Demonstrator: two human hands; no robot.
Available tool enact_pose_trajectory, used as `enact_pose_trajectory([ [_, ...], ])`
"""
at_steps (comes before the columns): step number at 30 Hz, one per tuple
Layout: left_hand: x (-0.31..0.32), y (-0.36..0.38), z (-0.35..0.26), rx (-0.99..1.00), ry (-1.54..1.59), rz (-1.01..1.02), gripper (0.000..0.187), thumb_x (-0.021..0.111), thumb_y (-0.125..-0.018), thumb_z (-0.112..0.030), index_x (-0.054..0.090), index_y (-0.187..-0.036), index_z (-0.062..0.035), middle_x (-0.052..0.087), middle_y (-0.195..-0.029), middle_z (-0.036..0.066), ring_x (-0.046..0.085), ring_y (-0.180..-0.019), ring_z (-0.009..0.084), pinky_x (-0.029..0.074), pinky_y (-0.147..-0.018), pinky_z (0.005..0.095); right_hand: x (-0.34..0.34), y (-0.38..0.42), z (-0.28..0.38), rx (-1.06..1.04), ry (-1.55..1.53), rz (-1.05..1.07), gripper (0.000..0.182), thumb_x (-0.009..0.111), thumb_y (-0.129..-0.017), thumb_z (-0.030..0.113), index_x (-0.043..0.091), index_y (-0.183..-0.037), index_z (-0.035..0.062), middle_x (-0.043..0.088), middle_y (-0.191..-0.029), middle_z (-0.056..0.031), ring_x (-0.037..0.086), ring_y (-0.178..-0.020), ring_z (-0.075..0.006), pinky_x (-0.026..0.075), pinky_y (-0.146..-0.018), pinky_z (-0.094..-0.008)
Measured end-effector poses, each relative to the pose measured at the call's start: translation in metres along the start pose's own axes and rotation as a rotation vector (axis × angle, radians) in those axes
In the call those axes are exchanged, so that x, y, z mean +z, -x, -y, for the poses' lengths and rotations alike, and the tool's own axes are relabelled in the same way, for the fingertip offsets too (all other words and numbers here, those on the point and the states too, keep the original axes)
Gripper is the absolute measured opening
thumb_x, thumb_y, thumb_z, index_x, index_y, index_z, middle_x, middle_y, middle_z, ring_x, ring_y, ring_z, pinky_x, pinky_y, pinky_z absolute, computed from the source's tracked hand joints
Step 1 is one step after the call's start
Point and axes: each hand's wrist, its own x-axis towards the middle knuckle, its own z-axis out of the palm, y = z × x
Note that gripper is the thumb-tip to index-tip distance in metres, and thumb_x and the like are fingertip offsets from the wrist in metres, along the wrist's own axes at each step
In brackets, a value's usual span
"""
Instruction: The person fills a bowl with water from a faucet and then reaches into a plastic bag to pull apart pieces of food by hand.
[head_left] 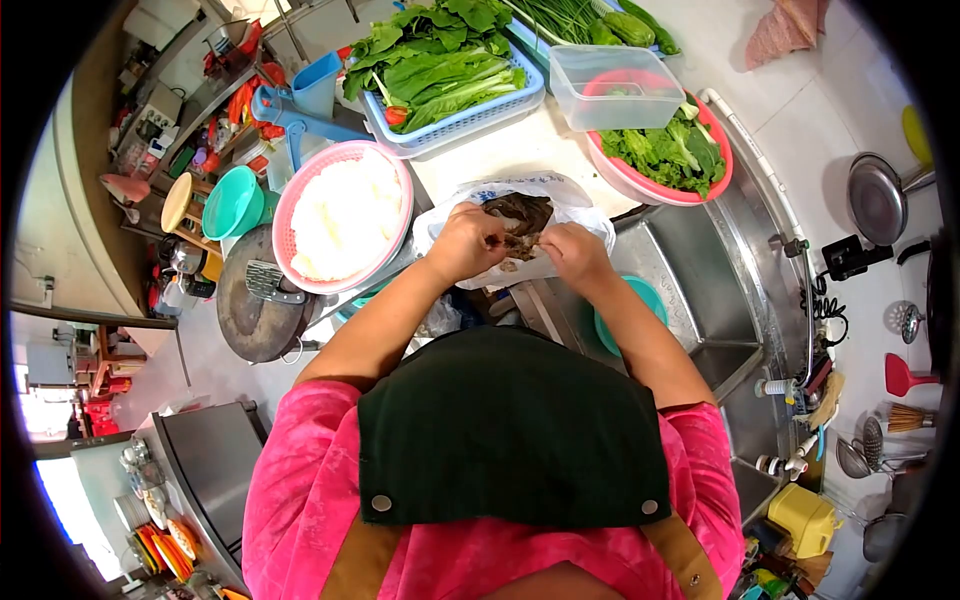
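Observation:
A white plastic bag (585, 205) stands with its mouth open on the counter's front edge, beside the sink. Inside lie dark grey-brown pieces (520, 212) that look like shrimp, though their kind is not certain. My left hand (466, 243) is over the bag's left side, fingers curled and pressed together. Opposite it, my right hand (577, 257) pinches close to the right rim. Small light-brown bits show between the two hands. Whatever the fingertips grip is too small and covered to name.
Left of the bag stands a pink basket (289, 243) of white food; a cleaver (275, 283) lies on a round chopping board (235, 325). Behind are a blue basket (450, 132) of greens and a red-rimmed basin (650, 190) with a clear container (615, 88). A steel sink (690, 265) is at right.

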Motion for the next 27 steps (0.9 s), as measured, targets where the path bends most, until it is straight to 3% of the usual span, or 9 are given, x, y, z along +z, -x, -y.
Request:
enact_pose_trajectory([
  [5, -0.002, 0.003, 0.001, -0.057, -0.027, 0.046, 0.010, 0.065, -0.056, -0.006, 0.055, -0.057, -0.0079, 0.056, -0.059, 0.006, 0.053, -0.060, 0.0247, 0.039, -0.066, 0.0321, -0.001, 0.002, -0.002, 0.082, -0.004, -0.032, 0.003, 0.054, -0.071, 0.006, 0.051, -0.072, 0.0044, 0.054, -0.067, -0.0114, 0.053, -0.067, -0.0310, 0.043, -0.056, -0.0380],
  [8, 0.001, 0.004, -0.002, -0.110, -0.054, 0.117, 0.009, 0.067, -0.060, -0.009, 0.059, -0.064, -0.0068, 0.059, -0.067, 0.007, 0.055, -0.062, 0.0242, 0.039, -0.068, 0.0329, -0.003, 0.003, 0.001, 0.201, -0.150, -0.027, 0.005, 0.055, -0.072, 0.004, 0.054, -0.077, 0.0033, 0.056, -0.072, -0.0116, 0.055, -0.068, -0.0283, 0.044, -0.058, -0.0326],
  [10, 0.006, 0.006, -0.004, 0.009, -0.179, -0.015, 0.014, 0.067, -0.064, -0.008, 0.063, -0.076, -0.0040, 0.060, -0.077, 0.009, 0.057, -0.067, 0.0253, 0.043, -0.067, 0.0331, -0.005, 0.002, 0.007, 0.388, -0.335, -0.040, 0.009, 0.056, -0.073, 0.002, 0.056, -0.082, 0.0017, 0.059, -0.075, -0.0100, 0.057, -0.068, -0.0208, 0.044, -0.060, -0.0267],
  [11, 0.008, 0.006, -0.003, 0.008, -0.178, -0.014, 0.014, 0.067, -0.064, -0.008, 0.063, -0.076, -0.0040, 0.060, -0.077, 0.009, 0.057, -0.067, 0.0253, 0.043, -0.067, 0.0331, -0.004, 0.002, 0.007, 0.389, -0.335, -0.039, 0.009, 0.056, -0.073, 0.002, 0.056, -0.082, 0.0017, 0.059, -0.075, -0.0100, 0.057, -0.068, -0.0208, 0.044, -0.060, -0.0267],
  [13, 0.008, 0.002, -0.002, -0.149, 0.070, 0.005, 0.021, 0.065, -0.066, -0.003, 0.063, -0.087, -0.0021, 0.060, -0.082, 0.011, 0.059, -0.070, 0.0247, 0.046, -0.066, 0.0308, -0.002, 0.003, 0.007, 0.506, -0.506, -0.042, 0.011, 0.057, -0.073, 0.001, 0.056, -0.084, 0.0005, 0.059, -0.076, -0.0072, 0.056, -0.068, -0.0130, 0.044, -0.061, -0.0231],
  [16, 0.002, -0.005, -0.025, -0.256, 0.332, -0.057, 0.022, 0.064, -0.067, 0.000, 0.062, -0.089, -0.0020, 0.061, -0.082, 0.010, 0.060, -0.072, 0.0223, 0.047, -0.063, 0.0274, -0.001, 0.002, 0.011, 0.575, -0.596, -0.029, 0.011, 0.057, -0.074, 0.002, 0.056, -0.085, -0.0002, 0.059, -0.075, -0.0056, 0.054, -0.068, -0.0101, 0.044, -0.060, -0.0223],
  [23, -0.009, -0.010, -0.034, -0.165, 0.271, -0.048, 0.015, 0.063, -0.066, -0.003, 0.062, -0.081, -0.0019, 0.061, -0.075, 0.011, 0.059, -0.065, 0.0258, 0.048, -0.059, 0.0305, -0.003, -0.004, 0.019, 0.423, -0.534, -0.055, 0.009, 0.057, -0.076, 0.000, 0.055, -0.085, 0.0002, 0.058, -0.077, -0.0039, 0.052, -0.064, -0.0062, 0.044, -0.053, -0.0196],
  [27, -0.013, -0.010, -0.034, -0.158, 0.211, -0.045, 0.012, 0.063, -0.065, -0.002, 0.062, -0.077, -0.0021, 0.060, -0.071, 0.012, 0.059, -0.061, 0.0264, 0.048, -0.057, 0.0310, -0.007, -0.008, 0.023, 0.462, -0.503, -0.048, 0.010, 0.058, -0.074, 0.003, 0.056, -0.084, 0.0009, 0.059, -0.073, -0.0069, 0.055, -0.064, -0.0117, 0.044, -0.055, -0.0226],
])
